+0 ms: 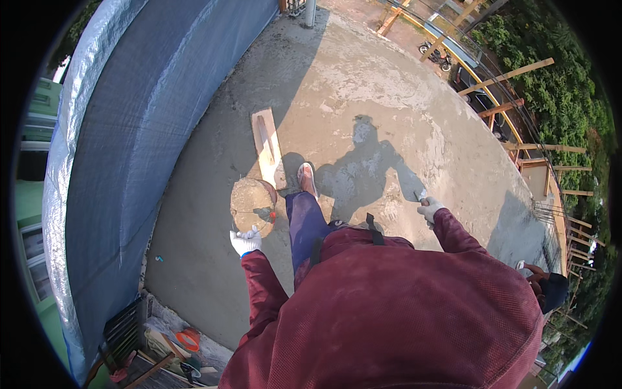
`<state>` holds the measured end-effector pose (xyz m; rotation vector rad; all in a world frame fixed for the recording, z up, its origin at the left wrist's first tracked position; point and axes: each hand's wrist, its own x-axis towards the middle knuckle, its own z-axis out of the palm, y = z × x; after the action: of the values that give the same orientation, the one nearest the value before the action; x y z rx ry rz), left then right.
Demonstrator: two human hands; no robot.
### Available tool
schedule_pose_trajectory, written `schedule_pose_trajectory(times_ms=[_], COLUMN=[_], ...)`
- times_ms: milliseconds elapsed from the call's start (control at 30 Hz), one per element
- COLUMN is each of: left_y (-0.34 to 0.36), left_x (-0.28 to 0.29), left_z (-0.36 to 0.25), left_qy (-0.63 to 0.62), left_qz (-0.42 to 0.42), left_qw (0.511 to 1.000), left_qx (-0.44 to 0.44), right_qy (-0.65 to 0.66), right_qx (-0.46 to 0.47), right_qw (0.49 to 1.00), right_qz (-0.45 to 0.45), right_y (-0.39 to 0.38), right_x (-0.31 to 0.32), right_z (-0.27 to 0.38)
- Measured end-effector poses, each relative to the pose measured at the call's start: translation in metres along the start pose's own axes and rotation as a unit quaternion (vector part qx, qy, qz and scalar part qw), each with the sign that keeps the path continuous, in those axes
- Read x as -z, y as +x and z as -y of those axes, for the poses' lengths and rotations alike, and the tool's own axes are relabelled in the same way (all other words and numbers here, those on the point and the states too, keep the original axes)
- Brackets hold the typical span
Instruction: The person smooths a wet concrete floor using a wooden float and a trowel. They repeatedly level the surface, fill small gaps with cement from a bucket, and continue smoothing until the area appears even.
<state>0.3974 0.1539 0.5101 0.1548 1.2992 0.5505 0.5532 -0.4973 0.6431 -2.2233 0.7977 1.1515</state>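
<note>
My left hand (246, 240), in a white knit glove, is closed at the near rim of a round bucket (272, 223). Sandy, tan material (249, 194) fills the bucket nearly to its top, with a small dark green and red item (264, 214) on it. Out to the right, my gloved right hand (429, 209) is closed round the handle of a small trowel (421, 194), held low over the grey cement floor (363, 84). A long wooden float (264, 139) lies flat just beyond the bucket, beside my sandalled foot (307, 178).
A blue-grey tarp (149, 110) hangs along the left side. Wooden posts (505, 76) and rebar (549, 223) line the right edge, beyond which the ground drops away. Another person (547, 285) is at the lower right. An orange ring-shaped item (188, 339) lies among clutter at lower left.
</note>
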Motion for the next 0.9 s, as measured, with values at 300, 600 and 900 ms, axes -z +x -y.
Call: schedule_pose_trajectory(times_ms=[300,600,900], left_y=[0.136,0.108,0.082], left_x=[-0.075,-0.16,-0.298], left_z=[0.071,0.107,0.202], left_qy=[0.062,0.077,-0.052], left_qz=[0.059,-0.143,-0.217], left_qw=[0.99,0.986,0.972], left_qx=[0.114,0.043,-0.076], right_qy=[-0.1,-0.036,-0.383], right_qx=[-0.179,0.094,0.298], right_qw=[0.976,0.995,0.866], right_qz=[0.067,-0.023,0.12], right_y=[0.038,0.079,0.164], right_x=[0.028,0.144,0.219], right_z=[-0.05,0.363,0.629])
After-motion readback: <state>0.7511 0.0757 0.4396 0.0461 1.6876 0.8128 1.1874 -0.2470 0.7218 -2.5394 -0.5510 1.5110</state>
